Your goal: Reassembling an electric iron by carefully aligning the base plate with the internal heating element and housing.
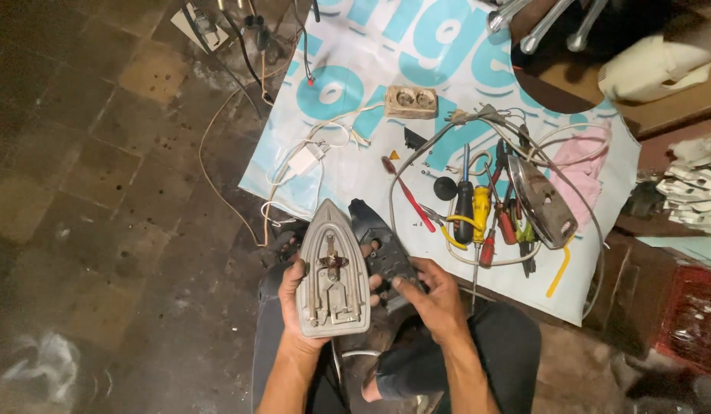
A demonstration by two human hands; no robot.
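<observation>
Grey metal iron soleplate (334, 276) clamped in left hand (294, 295); right hand (436, 299) grips dark iron cover (380, 244) just right; screwdrivers (478, 218) far right.

Grey soleplate (333, 277), black plate (385, 253) next to it. Banner (355, 92) is white with light blue lettering. Screwdrivers: red (407, 195), black (464, 207), yellow (482, 208). Beige socket (410, 101), red crate (689, 318), dull brown floor tiles (102, 192).

Left hand (294, 295) grips the iron soleplate (332, 272); right hand (432, 295) holds a dark plate (382, 245).
</observation>
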